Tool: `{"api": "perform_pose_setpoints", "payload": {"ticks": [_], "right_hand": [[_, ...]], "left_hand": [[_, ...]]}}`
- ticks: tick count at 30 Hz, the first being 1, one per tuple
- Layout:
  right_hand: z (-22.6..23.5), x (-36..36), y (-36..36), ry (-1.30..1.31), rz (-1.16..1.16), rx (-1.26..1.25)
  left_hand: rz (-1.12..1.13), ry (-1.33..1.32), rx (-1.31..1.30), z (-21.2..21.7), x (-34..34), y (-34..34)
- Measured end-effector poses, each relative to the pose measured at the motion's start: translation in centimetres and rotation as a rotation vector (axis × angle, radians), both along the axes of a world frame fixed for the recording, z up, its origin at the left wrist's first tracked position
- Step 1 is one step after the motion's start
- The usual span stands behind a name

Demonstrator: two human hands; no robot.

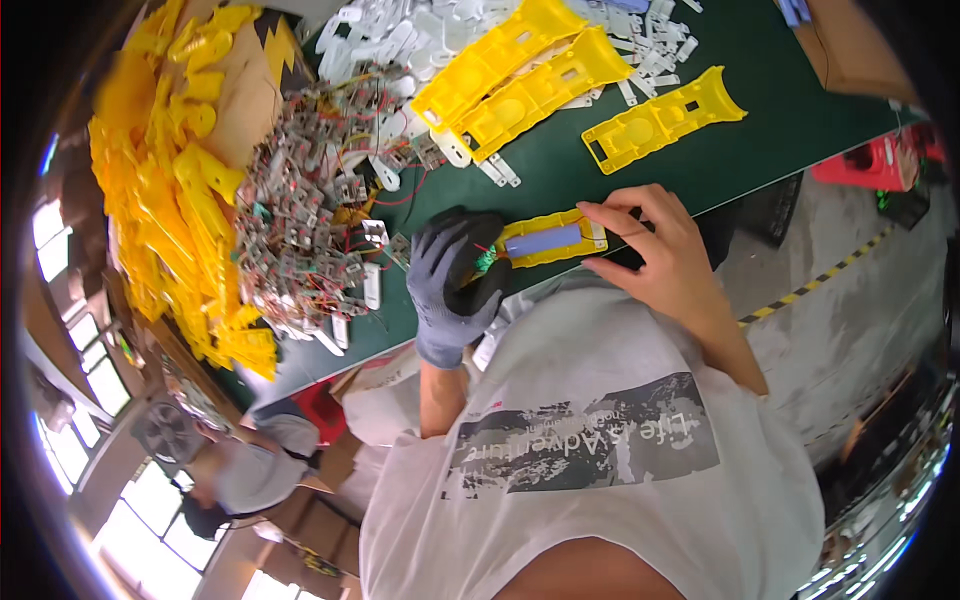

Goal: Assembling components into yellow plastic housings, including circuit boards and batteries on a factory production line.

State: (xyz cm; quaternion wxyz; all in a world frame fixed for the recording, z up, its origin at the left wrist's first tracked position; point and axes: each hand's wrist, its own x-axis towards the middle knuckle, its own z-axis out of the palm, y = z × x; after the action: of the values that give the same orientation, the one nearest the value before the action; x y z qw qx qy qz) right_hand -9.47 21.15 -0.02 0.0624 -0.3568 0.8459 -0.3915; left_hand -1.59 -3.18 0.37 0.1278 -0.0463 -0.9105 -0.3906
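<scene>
Near the front edge of the green table lies a yellow plastic housing half [552,222], with a blue-violet cylindrical battery cell [543,241] set lengthwise in it. My left hand [455,265], in a grey work glove with dark fingers, is closed around the housing's left end. Green and red wiring [486,260] shows beside the gloved fingers; what it joins to is hidden. My bare right hand [650,235] pinches the right end, index finger at the far edge and thumb at the near edge. A small white piece [599,239] sits at that end.
Several more yellow housing halves [665,120] lie at the back. Wired metal parts [300,210] are heaped at left, beside a pile of yellow shells [170,220]. White plastic pieces [400,40] cover the far table. A red container [865,168] stands at right; another person [255,470] is at lower left.
</scene>
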Motion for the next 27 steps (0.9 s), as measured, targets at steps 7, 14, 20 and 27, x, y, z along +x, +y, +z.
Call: {"api": "perform_pose_setpoints", "payload": {"ticks": [7,14,20,27], "right_hand": [[-0.4,0.2,-0.3,-0.022,0.099,-0.007],[-0.6,0.9,-0.3,0.015,-0.159,-0.338],[-0.4,3.9,-3.9,0.148,-0.184,-0.5],[1.2,3.0,-4.6,0.004,0.119,-0.364]], "left_hand": [[0.107,0.298,-0.096,-0.5,2.9,1.2],[-0.129,-0.132,0.086,2.7,6.6,5.8],[0.282,0.165,1.005,-1.6,5.5,6.4],[0.632,-0.032,1.09,3.2,-0.9,4.7]]}}
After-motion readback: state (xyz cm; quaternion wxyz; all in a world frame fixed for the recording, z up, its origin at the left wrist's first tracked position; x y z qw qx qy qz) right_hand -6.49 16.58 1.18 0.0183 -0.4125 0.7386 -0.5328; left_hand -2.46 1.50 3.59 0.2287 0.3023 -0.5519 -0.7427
